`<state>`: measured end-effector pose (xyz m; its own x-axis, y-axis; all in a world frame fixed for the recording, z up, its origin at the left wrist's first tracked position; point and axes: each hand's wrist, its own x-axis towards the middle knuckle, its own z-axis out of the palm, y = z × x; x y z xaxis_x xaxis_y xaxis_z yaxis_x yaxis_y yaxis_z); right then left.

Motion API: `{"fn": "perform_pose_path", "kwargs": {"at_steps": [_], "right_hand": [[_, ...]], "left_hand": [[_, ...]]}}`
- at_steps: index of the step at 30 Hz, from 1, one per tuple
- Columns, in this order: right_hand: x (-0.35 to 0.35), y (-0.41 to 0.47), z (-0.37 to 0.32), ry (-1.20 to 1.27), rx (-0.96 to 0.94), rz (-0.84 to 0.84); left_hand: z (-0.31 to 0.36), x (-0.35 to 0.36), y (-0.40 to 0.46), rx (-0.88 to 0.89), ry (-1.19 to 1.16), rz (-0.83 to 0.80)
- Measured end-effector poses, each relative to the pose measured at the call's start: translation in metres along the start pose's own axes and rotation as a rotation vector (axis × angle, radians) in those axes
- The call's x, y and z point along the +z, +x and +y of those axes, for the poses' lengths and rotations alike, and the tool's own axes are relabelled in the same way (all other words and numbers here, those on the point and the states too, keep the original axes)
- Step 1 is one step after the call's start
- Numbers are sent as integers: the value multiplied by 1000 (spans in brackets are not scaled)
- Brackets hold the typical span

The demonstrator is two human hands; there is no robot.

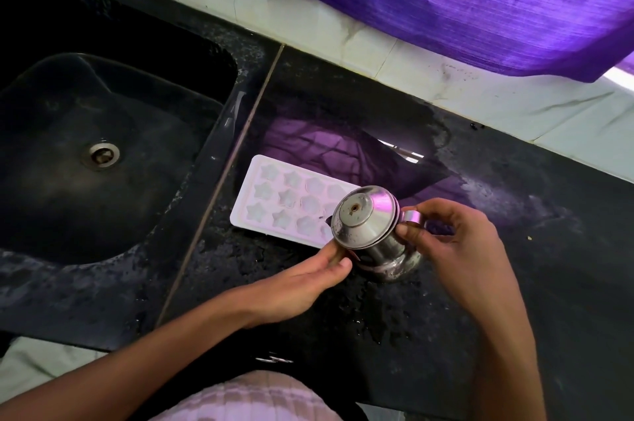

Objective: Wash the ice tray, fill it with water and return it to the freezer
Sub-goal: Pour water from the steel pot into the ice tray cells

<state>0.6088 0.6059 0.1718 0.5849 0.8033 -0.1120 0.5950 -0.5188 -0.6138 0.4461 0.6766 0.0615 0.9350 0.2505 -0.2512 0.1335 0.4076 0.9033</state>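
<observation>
The ice tray (291,199) is lying flat on the wet surface (480,283) beside the sink (103,153). The right hand (449,242) is gripping a lidded steel jug (372,228); the left hand (308,274), fingers straight, is steadying it. Risk: careless pouring is likely overshooting the shallow cells.

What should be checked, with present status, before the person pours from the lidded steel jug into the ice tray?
1. Ice tray lies flat on the counter, cavities up: ok.
2. Steel jug held: right hand grips the handle, left hand touches its near side: ok.
3. Lid off for pouring: not ok, it covers the jug.
4. Water in the jug: cannot tell.
5. Tray cavities empty: cannot tell.
6. Tray clear of the sink edge: ok.
</observation>
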Motion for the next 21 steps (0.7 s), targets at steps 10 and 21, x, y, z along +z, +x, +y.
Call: {"fn": "perform_pose_path", "kwargs": {"at_steps": [10, 21], "right_hand": [[0, 0, 0, 50, -6, 0], [-3, 5, 4, 136, -56, 26]], "left_hand": [[4, 2, -1, 11, -17, -5], [16, 5, -2, 36, 66, -14]]}}
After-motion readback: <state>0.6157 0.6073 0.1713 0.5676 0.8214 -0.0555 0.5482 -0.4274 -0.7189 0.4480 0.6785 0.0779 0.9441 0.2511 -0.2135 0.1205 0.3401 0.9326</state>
